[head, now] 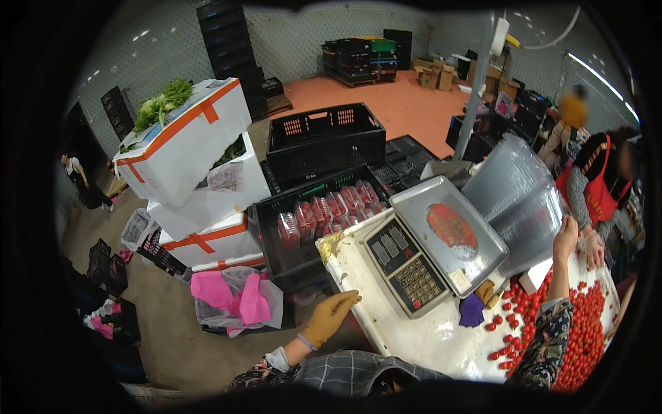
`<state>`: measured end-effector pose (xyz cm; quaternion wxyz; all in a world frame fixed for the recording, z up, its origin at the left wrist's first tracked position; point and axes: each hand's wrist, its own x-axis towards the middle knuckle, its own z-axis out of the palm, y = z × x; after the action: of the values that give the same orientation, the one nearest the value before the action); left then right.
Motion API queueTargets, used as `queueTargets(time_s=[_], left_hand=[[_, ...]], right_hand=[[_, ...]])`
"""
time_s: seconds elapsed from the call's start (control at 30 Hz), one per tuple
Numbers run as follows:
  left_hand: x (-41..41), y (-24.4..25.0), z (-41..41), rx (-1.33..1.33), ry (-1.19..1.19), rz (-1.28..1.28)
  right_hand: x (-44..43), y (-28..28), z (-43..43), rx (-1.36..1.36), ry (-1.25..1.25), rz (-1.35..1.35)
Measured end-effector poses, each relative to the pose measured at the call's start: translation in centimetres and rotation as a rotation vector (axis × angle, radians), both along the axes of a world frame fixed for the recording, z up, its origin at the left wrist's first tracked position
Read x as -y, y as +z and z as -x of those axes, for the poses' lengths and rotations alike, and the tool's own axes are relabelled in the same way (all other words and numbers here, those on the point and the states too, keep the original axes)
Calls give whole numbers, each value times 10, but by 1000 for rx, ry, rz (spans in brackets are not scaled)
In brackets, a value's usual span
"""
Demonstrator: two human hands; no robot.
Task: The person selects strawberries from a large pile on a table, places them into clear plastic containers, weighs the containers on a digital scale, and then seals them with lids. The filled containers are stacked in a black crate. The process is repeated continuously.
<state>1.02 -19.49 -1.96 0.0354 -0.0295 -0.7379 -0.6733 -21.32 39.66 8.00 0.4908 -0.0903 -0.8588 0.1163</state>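
Note:
My left hand (pixel 331 316), in a tan glove, hovers by the near left edge of the white table (pixel 439 341), its fingers together and no object seen in it. My bare right hand (pixel 566 237) reaches to the right edge of tall stacks of clear plastic containers (pixel 527 217); its fingers touch the rim, and whether they grip is unclear. A digital scale (pixel 408 266) with a metal pan (pixel 450 233) stands between the hands. Red cherry tomatoes (pixel 579 331) are spread around my right forearm. A black crate (pixel 289 269) beyond the scale holds clear packs of red produce (pixel 320 212).
White foam boxes (pixel 207 191) with leafy greens are stacked at left. An empty black crate (pixel 326 145) stands behind. A purple glove (pixel 471 310) lies by the scale. Pink material (pixel 256 300) fills a lined crate below. A co-worker in a red apron (pixel 600 191) stands at right, hands over tomatoes.

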Motion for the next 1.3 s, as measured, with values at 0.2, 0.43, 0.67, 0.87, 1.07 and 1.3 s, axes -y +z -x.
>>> queueTargets(time_s=[0.2, 0.43, 0.67, 0.87, 1.07, 1.3], left_hand=[[8, -5, 27, -50, -147, 2], [-13, 56, 106, -80, -485, -138], [-88, 106, 192, 530, -1146, -875], [-144, 106, 167, 505, -1741, -431], [-163, 109, 130, 568, -1617, -61], [-230, 102, 100, 431, -1676, 333]], right_hand=[[-50, 54, -9, -253, -86, 93], [39, 152, -142, -379, 72, 16], [163, 178, -274, -130, 160, -374], [210, 163, -337, 198, 157, -388], [216, 152, -368, 577, 70, -250], [251, 69, -384, 1048, 560, -289]])
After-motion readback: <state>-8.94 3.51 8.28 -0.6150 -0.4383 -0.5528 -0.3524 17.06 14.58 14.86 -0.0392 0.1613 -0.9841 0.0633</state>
